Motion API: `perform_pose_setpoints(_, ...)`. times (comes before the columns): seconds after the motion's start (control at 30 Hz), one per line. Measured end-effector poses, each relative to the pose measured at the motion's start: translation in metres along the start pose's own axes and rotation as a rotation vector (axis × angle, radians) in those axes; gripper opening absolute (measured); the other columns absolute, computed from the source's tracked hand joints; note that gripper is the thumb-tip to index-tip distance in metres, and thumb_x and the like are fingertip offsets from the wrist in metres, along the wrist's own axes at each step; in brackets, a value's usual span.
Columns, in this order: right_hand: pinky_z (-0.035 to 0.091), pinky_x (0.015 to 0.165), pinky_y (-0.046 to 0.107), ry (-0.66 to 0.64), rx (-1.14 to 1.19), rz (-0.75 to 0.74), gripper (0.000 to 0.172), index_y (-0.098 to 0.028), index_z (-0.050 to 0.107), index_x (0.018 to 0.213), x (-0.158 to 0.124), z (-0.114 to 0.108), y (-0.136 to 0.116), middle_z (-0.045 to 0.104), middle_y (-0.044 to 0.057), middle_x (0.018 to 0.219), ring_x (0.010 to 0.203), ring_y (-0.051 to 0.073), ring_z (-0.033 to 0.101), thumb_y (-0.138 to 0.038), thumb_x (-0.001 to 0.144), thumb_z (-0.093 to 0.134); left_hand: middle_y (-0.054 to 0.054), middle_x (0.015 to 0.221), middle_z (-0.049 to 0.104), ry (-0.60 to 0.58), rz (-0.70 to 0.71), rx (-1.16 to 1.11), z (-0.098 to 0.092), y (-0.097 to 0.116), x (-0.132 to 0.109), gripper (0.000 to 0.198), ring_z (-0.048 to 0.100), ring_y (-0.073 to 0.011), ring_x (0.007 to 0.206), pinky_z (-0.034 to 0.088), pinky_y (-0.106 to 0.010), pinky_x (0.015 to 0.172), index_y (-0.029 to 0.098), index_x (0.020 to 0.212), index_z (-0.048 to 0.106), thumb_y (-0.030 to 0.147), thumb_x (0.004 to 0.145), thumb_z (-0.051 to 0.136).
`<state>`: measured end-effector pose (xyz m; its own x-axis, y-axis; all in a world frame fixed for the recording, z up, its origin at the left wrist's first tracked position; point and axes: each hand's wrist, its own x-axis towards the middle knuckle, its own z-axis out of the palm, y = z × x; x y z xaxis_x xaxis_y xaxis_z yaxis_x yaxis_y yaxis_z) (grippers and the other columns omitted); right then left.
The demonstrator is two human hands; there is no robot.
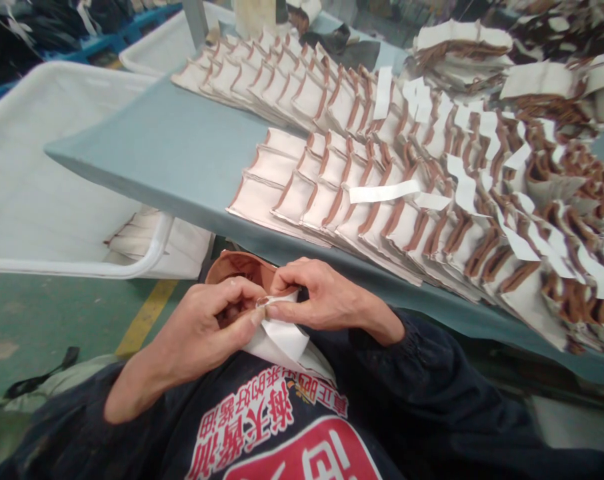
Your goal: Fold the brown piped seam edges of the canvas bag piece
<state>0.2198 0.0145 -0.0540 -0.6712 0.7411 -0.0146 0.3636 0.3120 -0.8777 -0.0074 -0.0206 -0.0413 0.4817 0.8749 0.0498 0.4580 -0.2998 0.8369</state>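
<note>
Close to my body, a sewn piece of off-white cloth with a brown lining [245, 265] is held between both hands. My left hand [202, 327] pinches its edge from the left, thumb and index finger pressed together. From the right, my right hand [322, 293] pinches the same edge, with its fingertips almost touching those of the left. A white paper strip [288, 339] hangs from the cloth just below the pinched spot. What lies between the fingertips is too small to make out.
A blue-grey table [172, 147] in front carries overlapping rows of off-white sewn pieces [292, 193] with brown edges, several with white strips [385, 192]. At left stands a white plastic bin [67, 167] with cloth pieces [138, 235] beside its rim. Further stacks [462, 40] lie at the back right.
</note>
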Motion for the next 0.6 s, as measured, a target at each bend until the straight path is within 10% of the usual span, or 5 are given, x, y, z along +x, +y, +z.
perform_pose_setpoints(0.6,0.033,0.064,0.025,-0.101,-0.132,0.07,0.015,-0.018,0.071,0.08,-0.006,-0.008,-0.015,0.06,-0.005,0.069,0.064,0.01,0.05,-0.028,0.09,0.074,0.003,0.069,0.072,0.076,0.083,0.056,0.008,0.009,-0.002,0.016,0.062,-0.0077,0.057,0.046,-0.015,0.055,0.016,0.084,0.072,0.015,0.09,0.057)
